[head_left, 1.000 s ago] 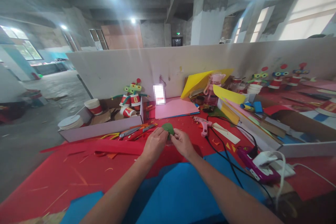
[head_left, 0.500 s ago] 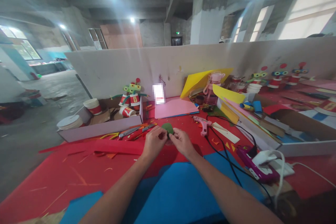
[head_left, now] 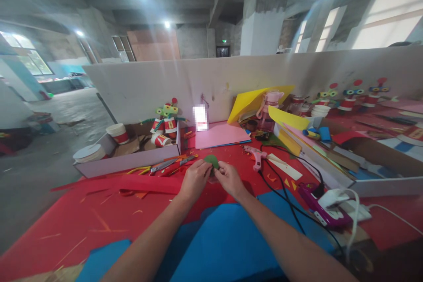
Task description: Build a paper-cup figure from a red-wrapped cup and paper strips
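Note:
A small round green piece (head_left: 210,161), perhaps paper, is pinched between my two hands above the red tabletop. My left hand (head_left: 195,178) grips its left edge with thumb and fingers pressed together. On the other side, my right hand (head_left: 229,179) pinches the right edge. The fingers cover the lower part of the piece, so its full shape cannot be seen. Left of my hands lie scissors (head_left: 161,166) and long red paper strips (head_left: 148,184). To the right rests a pink hot glue gun (head_left: 257,156).
A white box with paper cups (head_left: 117,133) stands at the left, with cup figures (head_left: 169,119) behind it. Another box (head_left: 380,187) with coloured paper is at the right. Black cables run to a purple power strip (head_left: 324,207). Blue sheets (head_left: 224,242) lie in front.
Almost nothing differs. Both hands stay at the same spot on the green piece, with only a slight shift of the fingers.

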A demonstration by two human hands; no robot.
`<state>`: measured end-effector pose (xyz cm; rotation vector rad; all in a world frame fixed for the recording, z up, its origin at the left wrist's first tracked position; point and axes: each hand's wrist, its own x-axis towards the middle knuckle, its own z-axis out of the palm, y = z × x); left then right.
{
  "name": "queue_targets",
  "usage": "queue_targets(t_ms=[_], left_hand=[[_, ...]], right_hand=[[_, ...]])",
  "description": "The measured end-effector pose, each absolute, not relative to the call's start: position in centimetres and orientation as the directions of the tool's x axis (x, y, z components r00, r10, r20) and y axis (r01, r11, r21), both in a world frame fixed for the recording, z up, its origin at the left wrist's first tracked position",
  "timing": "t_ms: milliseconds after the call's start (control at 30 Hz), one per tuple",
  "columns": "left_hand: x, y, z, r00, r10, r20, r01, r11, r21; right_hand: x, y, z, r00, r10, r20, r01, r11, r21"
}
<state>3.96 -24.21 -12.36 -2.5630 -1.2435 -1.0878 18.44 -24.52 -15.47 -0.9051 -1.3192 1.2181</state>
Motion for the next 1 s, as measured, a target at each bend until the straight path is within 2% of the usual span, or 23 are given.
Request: queue_targets(t_ms=[67,133,200,300,367,533,733,867,933,1000], left_hand=[[4.1,-24.5,-12.3,0.46,0.631,0.625,0.768,-0.636,0.078],[4.3,-24.7,-12.2,0.474,0.617,0.629,0.788,-0.615,0.009],[4.4,-24.7,-12.0,0.423,0.616,0.664,0.789,-0.611,0.065],[4.4,-24.5,-11.8,0.298,0.628,0.719,0.732,-0.633,0.25],[4.3,-24.3,-11.8,0.282,0.609,0.741,0.679,-0.672,0.295],[3.9,-24.0,-12.0,0.451,0.478,0.753,0.612,-0.78,0.128],[3.9,-23.8,-12.4,0.458,0.486,0.744,0.632,-0.767,0.112],[4.2,-24.2,-12.3,0.503,0.526,0.686,0.733,-0.681,-0.016],[4.4,-24.4,-12.2,0.471,0.553,0.688,0.762,-0.648,-0.001],[4.5,-24.4,-12.1,0.386,0.591,0.708,0.755,-0.644,0.127]], right_hand=[[18.4,-24.5,-15.6,-0.094,0.968,0.233,-0.096,0.224,-0.97],[18.3,-24.4,-15.8,-0.069,0.967,0.247,-0.089,0.24,-0.967],[18.1,-24.4,-15.9,-0.083,0.967,0.241,-0.116,0.231,-0.966],[18.1,-24.5,-15.5,-0.138,0.967,0.212,-0.175,0.187,-0.967],[18.2,-24.6,-14.9,-0.182,0.968,0.173,-0.22,0.131,-0.967],[19.0,-24.7,-13.7,-0.261,0.964,0.052,-0.246,-0.014,-0.969],[19.1,-24.4,-14.5,-0.192,0.975,0.115,-0.152,0.087,-0.985],[18.6,-24.1,-15.8,-0.132,0.978,0.162,-0.009,0.162,-0.987],[18.5,-24.0,-16.2,-0.104,0.976,0.193,0.049,0.199,-0.979],[18.5,-23.9,-16.5,-0.093,0.972,0.215,0.073,0.222,-0.972]])
